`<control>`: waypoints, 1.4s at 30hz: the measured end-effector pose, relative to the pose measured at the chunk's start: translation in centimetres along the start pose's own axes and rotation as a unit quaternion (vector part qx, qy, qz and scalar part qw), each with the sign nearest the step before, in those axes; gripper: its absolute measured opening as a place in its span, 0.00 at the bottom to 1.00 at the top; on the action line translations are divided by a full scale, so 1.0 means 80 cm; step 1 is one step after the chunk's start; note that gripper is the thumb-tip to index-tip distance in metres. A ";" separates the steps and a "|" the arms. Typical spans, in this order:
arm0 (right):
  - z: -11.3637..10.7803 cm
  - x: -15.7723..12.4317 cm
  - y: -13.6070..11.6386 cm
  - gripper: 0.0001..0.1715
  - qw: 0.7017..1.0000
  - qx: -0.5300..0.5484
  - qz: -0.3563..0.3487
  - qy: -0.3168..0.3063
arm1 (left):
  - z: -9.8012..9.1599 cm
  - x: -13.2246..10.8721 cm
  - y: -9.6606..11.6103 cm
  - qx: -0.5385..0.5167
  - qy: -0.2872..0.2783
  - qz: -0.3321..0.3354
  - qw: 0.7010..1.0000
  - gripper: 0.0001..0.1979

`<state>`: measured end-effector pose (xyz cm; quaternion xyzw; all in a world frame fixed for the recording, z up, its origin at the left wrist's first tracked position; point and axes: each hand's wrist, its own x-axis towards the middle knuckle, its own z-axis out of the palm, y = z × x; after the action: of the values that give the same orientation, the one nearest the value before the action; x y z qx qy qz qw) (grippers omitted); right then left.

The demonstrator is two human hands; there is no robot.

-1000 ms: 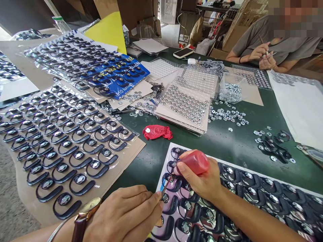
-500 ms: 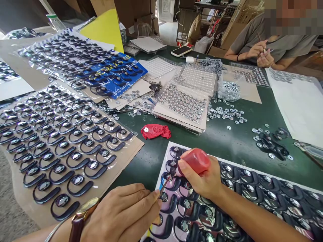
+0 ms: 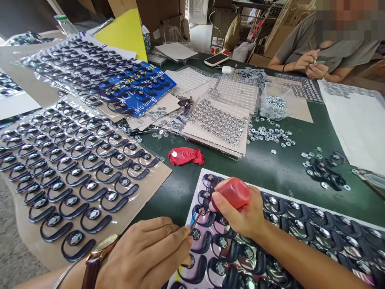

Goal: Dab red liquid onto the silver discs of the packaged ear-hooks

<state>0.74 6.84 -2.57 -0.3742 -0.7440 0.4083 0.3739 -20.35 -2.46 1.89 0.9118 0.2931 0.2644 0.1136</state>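
My right hand [image 3: 240,212] is wrapped round a red squeeze bottle [image 3: 236,193], its nozzle tipped down toward the left. The nozzle end is beside a black curved piece with a round shiny centre [image 3: 198,210], on the near sheet. Between the fingers of my left hand [image 3: 147,257] is a thin pointed metal tool [image 3: 196,220], its tip at that same piece; its rear end is hidden. Rows of similar black curved pieces [image 3: 222,242] cover the white-edged sheet [image 3: 197,180] under my right forearm.
At left lies a large brown sheet [image 3: 144,196] of black curved pieces. A red crumpled cloth [image 3: 186,156] rests mid-table, near stacked trays of shiny discs [image 3: 215,124]. Loose silver washers [image 3: 270,134] and a phone [image 3: 216,60] lie beyond. A co-worker's hands [image 3: 313,66] work at far right.
My hands, the bottle and the pointed tool stay almost in place. The co-worker's hands have shifted slightly.
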 end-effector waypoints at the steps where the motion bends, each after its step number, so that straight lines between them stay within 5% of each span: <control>1: 0.000 0.000 0.000 0.09 1.000 -0.001 0.001 -0.003 | 0.000 -0.001 0.000 -0.004 -0.006 -0.003 1.000 0.22; 16: 0.000 0.001 -0.005 0.07 0.999 -0.026 -0.038 -0.002 | 0.000 -0.003 -0.007 -0.014 0.062 -0.093 0.994 0.12; 27: 0.000 0.004 -0.006 0.12 0.978 -0.053 -0.201 -0.004 | 0.004 -0.004 -0.014 -0.099 0.105 -0.200 0.969 0.10; 34: -0.010 0.009 -0.023 0.19 0.988 -0.079 -0.054 -0.125 | 0.010 -0.006 -0.009 -0.117 0.109 -0.213 0.964 0.10; 39: -0.008 -0.006 -0.029 0.14 1.000 -0.008 -0.009 -0.011 | 0.011 -0.019 0.004 -0.065 0.141 -0.178 0.972 0.09; 42: -0.004 -0.018 -0.031 0.13 1.000 0.006 -0.004 0.024 | 0.008 -0.033 0.017 -0.030 0.085 -0.081 0.993 0.12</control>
<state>1.02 4.74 -0.59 -0.3790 -0.7336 0.4021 0.3957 -21.19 -5.19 0.78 0.8553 0.3668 0.3396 0.1365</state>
